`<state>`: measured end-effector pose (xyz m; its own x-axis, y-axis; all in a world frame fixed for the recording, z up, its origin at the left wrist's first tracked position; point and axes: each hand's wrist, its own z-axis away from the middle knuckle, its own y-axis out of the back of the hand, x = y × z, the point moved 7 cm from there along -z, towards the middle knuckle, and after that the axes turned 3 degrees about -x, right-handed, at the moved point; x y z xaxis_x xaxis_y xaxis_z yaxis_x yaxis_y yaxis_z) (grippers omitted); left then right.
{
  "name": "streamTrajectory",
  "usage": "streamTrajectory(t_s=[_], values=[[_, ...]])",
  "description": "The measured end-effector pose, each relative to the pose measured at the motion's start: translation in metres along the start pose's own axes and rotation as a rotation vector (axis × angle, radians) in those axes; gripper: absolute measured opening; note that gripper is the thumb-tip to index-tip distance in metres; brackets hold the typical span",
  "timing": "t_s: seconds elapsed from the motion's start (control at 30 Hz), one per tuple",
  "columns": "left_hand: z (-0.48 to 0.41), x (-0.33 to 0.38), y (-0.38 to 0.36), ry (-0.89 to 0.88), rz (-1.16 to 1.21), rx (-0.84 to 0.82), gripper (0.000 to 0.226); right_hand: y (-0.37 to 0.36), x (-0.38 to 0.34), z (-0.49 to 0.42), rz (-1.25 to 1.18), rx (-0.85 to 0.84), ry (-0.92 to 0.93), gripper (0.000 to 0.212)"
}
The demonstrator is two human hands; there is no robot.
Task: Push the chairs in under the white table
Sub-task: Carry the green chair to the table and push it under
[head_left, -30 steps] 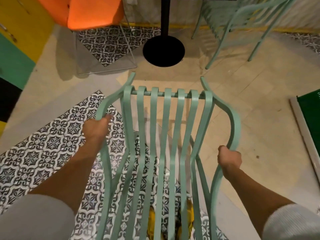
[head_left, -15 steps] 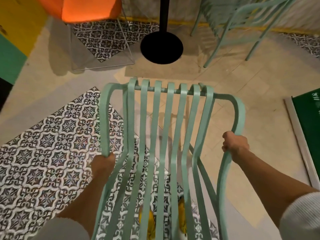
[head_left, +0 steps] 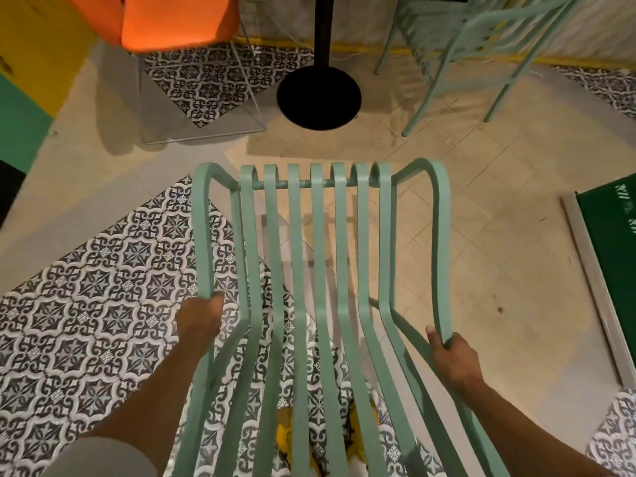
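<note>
A mint-green slatted metal chair (head_left: pixel 318 270) fills the middle of the head view, seen from behind and above. My left hand (head_left: pixel 199 320) grips its left armrest near the back. My right hand (head_left: pixel 452 359) grips the right armrest near the back. Straight ahead stands the table's black post and round black base (head_left: pixel 319 96); the tabletop itself is out of view. The chair's front edge is a short way from that base.
An orange chair (head_left: pixel 172 18) on a thin wire frame stands at the far left. A second mint-green chair (head_left: pixel 481 39) stands at the far right. A green panel (head_left: pixel 612 235) with a pale frame lies on the floor to the right. Patterned tiles lie below.
The chair has swung level and square to the table base. My hands have slid back along both armrests toward me, and my view has shifted closer to the table base.
</note>
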<state>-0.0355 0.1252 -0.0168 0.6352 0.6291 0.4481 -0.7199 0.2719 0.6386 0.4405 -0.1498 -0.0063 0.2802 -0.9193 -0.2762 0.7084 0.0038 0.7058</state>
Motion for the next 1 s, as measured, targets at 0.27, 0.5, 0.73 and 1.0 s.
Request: streamTrajectory(t_s=[0.27,0.5,0.73,1.0], values=[[0.015,0.022,0.011,-0.247,-0.086,0.001,0.046,-0.018,0.010,0.020,0.021,0.070,-0.039,0.055],[0.035,0.003,0.018,-0.297,-0.315,0.024,0.064,0.002,-0.023,0.000,0.053,0.100,-0.004,0.058],[0.032,0.006,0.010,-0.293,-0.316,0.046,0.053,0.021,-0.046,-0.027,0.149,0.121,-0.018,0.053],[0.008,0.015,0.008,-0.287,-0.375,-0.001,0.045,0.023,-0.062,-0.029,0.205,0.119,0.008,0.041]])
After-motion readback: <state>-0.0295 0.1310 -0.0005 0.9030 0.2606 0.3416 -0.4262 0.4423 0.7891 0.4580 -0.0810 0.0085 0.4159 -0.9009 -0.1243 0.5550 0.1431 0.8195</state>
